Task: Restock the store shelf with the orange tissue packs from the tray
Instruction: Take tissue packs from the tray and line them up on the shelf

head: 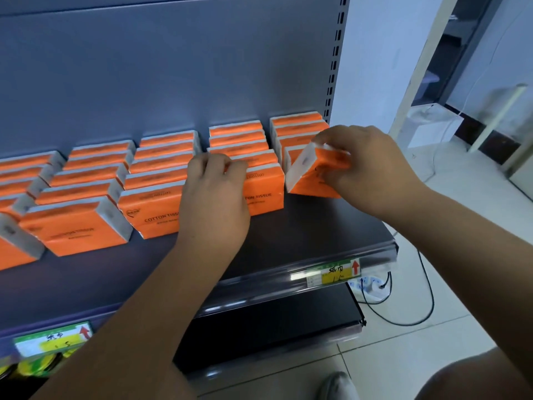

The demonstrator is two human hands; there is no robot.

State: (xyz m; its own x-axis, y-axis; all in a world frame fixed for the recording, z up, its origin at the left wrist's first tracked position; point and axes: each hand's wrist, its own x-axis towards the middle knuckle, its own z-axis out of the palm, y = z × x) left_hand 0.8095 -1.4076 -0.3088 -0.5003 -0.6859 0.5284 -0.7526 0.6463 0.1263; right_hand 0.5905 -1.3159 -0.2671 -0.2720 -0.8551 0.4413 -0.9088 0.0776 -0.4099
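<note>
A tilted pack (pixel 311 180) is pinched near its top by the right hand (pixel 366 168) at the front of the rightmost row, with its lower edge at the shelf (pixel 317 226); whether it already rests there cannot be told. The fingers of the left hand (pixel 215 197) are curled over the top edge of the front pack (pixel 265 192) of the neighbouring row, which appears to be steadied by them. If the tilted pack were let go before being brought upright, it would probably drop flat on its face, or slide towards the open right end of the shelf, which lies close by. A soft wrapper may also be dented by too hard a pinch, and the packs behind could be knocked askew if it were pushed back at an angle. Were the front pack released carelessly, its row might lean forward. The tray is not in view, so what stock remains cannot be judged. The shelf is dark and smooth, backed by a grey panel (pixel 173 67), and several more orange rows are ranged to the left. A yellow price label (pixel 337 272) is carried on the clear front rail, with a lower shelf (pixel 274 321) beneath. To the right, pale floor tiles (pixel 432 342), a power strip (pixel 372 285) and a black cable (pixel 403 321) are seen.
</note>
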